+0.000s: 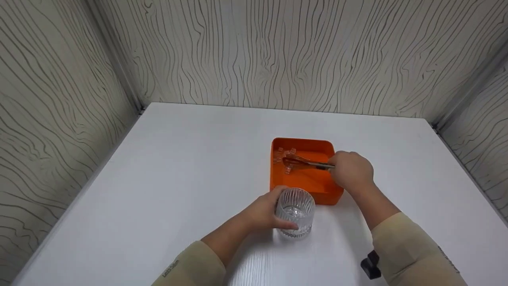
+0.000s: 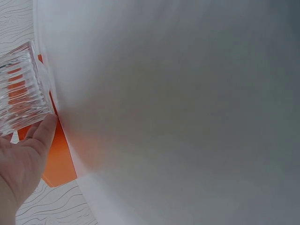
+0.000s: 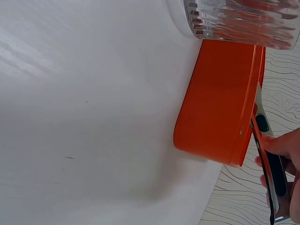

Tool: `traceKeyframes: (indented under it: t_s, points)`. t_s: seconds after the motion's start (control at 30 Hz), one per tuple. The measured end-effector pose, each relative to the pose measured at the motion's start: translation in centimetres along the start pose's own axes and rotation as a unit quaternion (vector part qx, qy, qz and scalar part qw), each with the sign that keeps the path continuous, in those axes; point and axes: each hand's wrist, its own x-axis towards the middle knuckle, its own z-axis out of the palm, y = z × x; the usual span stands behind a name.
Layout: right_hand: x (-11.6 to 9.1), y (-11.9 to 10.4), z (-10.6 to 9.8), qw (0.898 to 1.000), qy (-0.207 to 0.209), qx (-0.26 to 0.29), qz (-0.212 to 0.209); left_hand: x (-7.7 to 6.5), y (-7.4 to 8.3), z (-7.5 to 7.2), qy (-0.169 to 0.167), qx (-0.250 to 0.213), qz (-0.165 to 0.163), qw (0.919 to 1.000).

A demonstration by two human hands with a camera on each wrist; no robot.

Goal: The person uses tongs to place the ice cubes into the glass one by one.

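The slim metal tongs with dark inlays in their handle [image 1: 319,165] reach into the shallow orange rectangular tray [image 1: 305,181]. Their tips lie among small clear cubes [image 1: 293,151] on the tray's left side; the pieces are too small and see-through to count, and whether the tips pinch one I cannot tell. In the right wrist view the tray's wall hides the tips, and only the handle shows, silver with dark strips.

The person's right hand [image 1: 352,171] is clamped on the tongs' handle, above the tray's right rim. The head view hides its fingers and the rear of the handle; the right wrist view shows thumb and fingers closed round it, the hand cut off by the frame edge.

The clear ribbed glass tumbler [image 1: 299,216] is just beside the tray's near side, overlapping its near wall in the head view. The person's left hand [image 1: 264,210] is curled round the tumbler from the left, thumb on the near side, well apart from the right hand. The tumbler has a round open mouth and vertical flutes; both wrist views crop it. Glare and ribbing make its inside hard to read.

The white tabletop [image 1: 190,159] lies beneath, with wavy grain-patterned panels [image 1: 258,55] around it. Beige sleeves [image 1: 412,246] run out of frame, and a small black object [image 1: 371,265] is partly hidden by the right one.
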Motion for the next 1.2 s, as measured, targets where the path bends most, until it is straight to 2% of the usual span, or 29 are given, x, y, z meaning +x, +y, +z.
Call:
traceKeyframes:
  t_s: [0.37, 0.77, 0.93, 1.2]
  points:
    - [-0.1, 0.8, -1.0, 1.000, -0.009, 0.019, 0.022, -0.1, 0.2, 0.0, -0.001, 0.008, -0.013, 0.9999]
    - [-0.1, 0.8, -0.7, 0.999, -0.018, 0.035, 0.028, 0.0, 0.1, 0.0, -0.003, 0.000, -0.021, 0.9998]
    - [-0.1, 0.7, -0.3, 1.000, -0.012, 0.021, 0.012, -0.1, 0.0, -0.1, -0.004, 0.000, -0.001, 1.0000]
    - [-0.1, 1.0, 0.4, 0.997, -0.061, 0.041, 0.022, -0.1, 0.1, -0.1, -0.005, -0.004, -0.002, 1.0000]
